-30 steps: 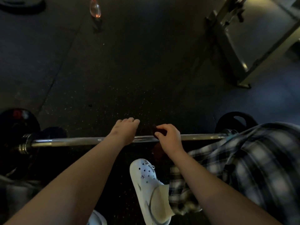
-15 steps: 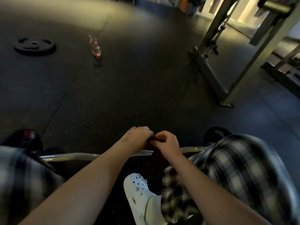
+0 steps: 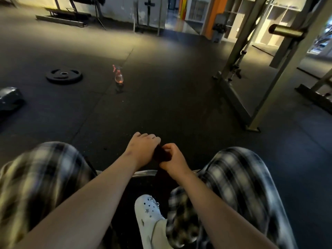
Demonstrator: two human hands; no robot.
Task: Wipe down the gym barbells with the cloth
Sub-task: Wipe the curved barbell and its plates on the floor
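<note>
left hand [image 3: 142, 150], right hand [image 3: 173, 159]: both grasping cloth [image 3: 160, 155] just above bar [image 3: 143, 172] | tip: wrap cloth round bar, squeeze, slide end to end

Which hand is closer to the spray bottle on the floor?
Left. The left hand is short of the spray bottle, slightly to its right; the right hand lies farther right and back.
</note>
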